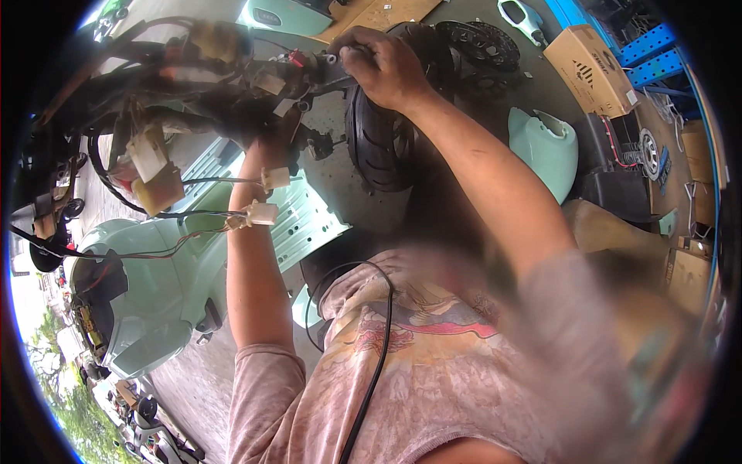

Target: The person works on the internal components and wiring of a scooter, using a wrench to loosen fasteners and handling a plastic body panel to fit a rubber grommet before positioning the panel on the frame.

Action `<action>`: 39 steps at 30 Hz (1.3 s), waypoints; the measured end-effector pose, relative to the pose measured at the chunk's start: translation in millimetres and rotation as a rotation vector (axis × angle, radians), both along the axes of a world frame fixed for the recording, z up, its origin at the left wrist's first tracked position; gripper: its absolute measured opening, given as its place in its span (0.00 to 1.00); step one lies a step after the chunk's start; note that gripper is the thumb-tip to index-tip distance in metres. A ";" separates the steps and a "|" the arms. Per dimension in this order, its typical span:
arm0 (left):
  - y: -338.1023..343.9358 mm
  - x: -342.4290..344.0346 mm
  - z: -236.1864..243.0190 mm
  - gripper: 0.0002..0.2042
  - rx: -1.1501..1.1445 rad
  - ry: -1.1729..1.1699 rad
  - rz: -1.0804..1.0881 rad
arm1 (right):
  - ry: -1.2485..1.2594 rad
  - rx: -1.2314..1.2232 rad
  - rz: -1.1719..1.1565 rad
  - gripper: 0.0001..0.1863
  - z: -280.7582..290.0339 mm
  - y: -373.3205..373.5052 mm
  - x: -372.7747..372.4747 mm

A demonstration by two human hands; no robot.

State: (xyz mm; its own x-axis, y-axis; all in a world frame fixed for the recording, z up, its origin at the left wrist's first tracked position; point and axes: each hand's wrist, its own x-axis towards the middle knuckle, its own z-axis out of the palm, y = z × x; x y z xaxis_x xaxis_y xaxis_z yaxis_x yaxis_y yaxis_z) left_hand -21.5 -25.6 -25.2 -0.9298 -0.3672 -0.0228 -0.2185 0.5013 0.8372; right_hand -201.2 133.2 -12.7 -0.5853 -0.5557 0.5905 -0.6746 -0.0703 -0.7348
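A bundle of black wiring and frame tubes [93, 100] with several pale plastic connectors [274, 176] fills the upper left. My right hand [379, 69] is closed at the top of this assembly, beside a small metal eye and a red part [296, 58]; what its fingers hold is too small to make out. My left hand [267, 135] reaches up under the wiring, its fingers mostly hidden among dark parts. A black tyre [371, 147] stands just below and behind my right hand. A thin black cable [382, 325] hangs over my shirt.
Mint-green body panels [154, 301] lie at left and another [541, 155] at right. Black discs [483, 46], a cardboard box [583, 69], a blue shelving rack [645, 46] and black parts with a spring [610, 193] are at the right and back.
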 end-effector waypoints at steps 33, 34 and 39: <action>16.8 -0.1 1.0 0.20 -0.068 0.035 0.155 | 0.009 -0.015 0.022 0.11 2.8 -1.3 -0.5; 19.9 -1.0 5.8 0.21 0.025 -0.063 0.192 | -0.004 0.003 0.019 0.11 2.4 -0.6 -0.9; 34.4 -0.7 32.6 0.22 0.950 -0.196 0.316 | -0.002 -0.017 0.018 0.11 1.9 0.1 -1.5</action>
State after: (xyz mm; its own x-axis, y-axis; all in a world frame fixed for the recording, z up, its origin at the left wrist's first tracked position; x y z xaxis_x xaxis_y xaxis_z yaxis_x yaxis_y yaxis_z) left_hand -22.2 8.8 7.4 -0.7423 -0.3458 -0.5740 -0.4018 -0.4559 0.7942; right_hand -202.6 133.3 -10.8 -0.5763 -0.5558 0.5991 -0.6719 -0.0949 -0.7345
